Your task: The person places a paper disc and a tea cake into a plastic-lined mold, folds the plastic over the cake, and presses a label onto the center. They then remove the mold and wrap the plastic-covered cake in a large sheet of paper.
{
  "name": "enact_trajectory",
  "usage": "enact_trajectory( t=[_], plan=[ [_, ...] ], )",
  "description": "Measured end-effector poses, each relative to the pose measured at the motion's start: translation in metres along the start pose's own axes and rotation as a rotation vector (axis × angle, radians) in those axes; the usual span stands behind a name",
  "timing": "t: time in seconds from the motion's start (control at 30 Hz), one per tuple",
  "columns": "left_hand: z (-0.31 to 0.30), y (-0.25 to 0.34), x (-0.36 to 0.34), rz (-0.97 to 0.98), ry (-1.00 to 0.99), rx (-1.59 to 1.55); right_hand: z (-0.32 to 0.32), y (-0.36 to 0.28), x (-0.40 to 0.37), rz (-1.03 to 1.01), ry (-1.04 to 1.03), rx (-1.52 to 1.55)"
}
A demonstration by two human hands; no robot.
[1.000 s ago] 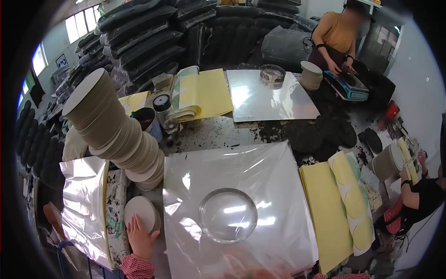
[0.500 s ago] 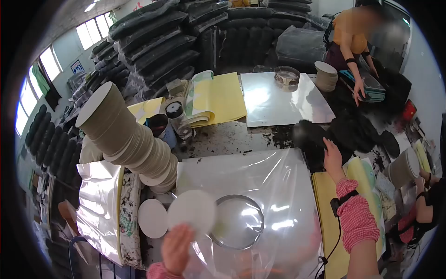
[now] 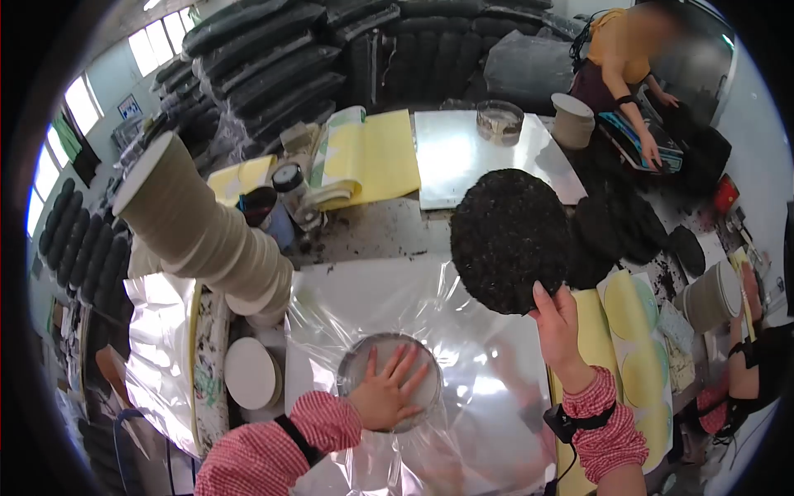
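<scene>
With fingers spread, my left hand (image 3: 387,390) lies flat inside a round metal ring (image 3: 433,364) on the clear plastic film (image 3: 488,322). A pale disc seems to be under its palm. My right hand (image 3: 556,322) pinches the lower edge of a dark, round, rough-surfaced cake (image 3: 511,240), raised over the right back part of the film. More dark cakes (image 3: 620,219) lie just right of it. Two pale round discs (image 3: 250,374) rest left of the film.
Tall leaning stacks of pale discs (image 3: 190,219) stand at the left. Yellow sheets (image 3: 653,355) lie at the right. A metal plate (image 3: 447,157) with another ring (image 3: 499,121) is behind. One person (image 3: 616,66) works at back right; another's arm (image 3: 748,372) shows at far right.
My left hand has moved right and down into the ring, and the pale disc it carried has left its fingers. My right hand has lifted a dark cake from the pile towards the left.
</scene>
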State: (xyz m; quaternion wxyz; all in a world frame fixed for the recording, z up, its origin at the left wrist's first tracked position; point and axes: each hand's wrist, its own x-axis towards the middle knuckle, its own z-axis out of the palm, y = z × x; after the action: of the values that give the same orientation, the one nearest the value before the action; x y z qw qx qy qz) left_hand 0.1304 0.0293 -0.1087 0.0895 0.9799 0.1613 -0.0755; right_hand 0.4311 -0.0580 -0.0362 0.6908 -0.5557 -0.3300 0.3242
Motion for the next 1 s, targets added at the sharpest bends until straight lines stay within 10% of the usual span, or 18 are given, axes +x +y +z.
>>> enact_trajectory(
  t=[0.13,0.27,0.33,0.4,0.5,0.7,0.8,0.87,1.0],
  plan=[
    [0.001,0.004,0.007,-0.028,-0.091,0.053,0.018,-0.028,-0.02,0.068,-0.111,0.093],
    [-0.025,-0.011,0.014,0.103,-0.339,0.156,0.039,-0.054,-0.063,-0.309,-0.272,-0.651],
    [0.025,-0.046,-0.023,-0.204,0.398,-1.455,0.052,-0.036,-0.077,-0.831,-0.451,-0.907],
    [-0.053,-0.03,-0.045,-0.103,0.746,-2.165,0.069,0.001,-0.107,-0.867,-0.62,-1.103],
    [-0.031,-0.034,-0.069,-0.289,0.604,-0.824,0.085,0.019,-0.126,-0.845,-0.67,-1.215],
    [-0.012,-0.021,-0.057,-0.362,0.773,-0.768,0.152,0.014,-0.077,-0.418,-0.917,-1.389],
    [-0.02,-0.024,-0.061,-0.397,0.763,-0.881,0.158,0.041,-0.066,-0.461,-0.949,-1.548],
    [-0.021,-0.019,-0.064,-0.451,0.808,-0.944,0.123,0.033,-0.061,-0.506,-0.697,-0.89],
    [-0.025,-0.019,-0.054,-0.485,0.807,-0.868,0.125,0.04,-0.059,-0.739,-0.981,-1.081]
  ],
)
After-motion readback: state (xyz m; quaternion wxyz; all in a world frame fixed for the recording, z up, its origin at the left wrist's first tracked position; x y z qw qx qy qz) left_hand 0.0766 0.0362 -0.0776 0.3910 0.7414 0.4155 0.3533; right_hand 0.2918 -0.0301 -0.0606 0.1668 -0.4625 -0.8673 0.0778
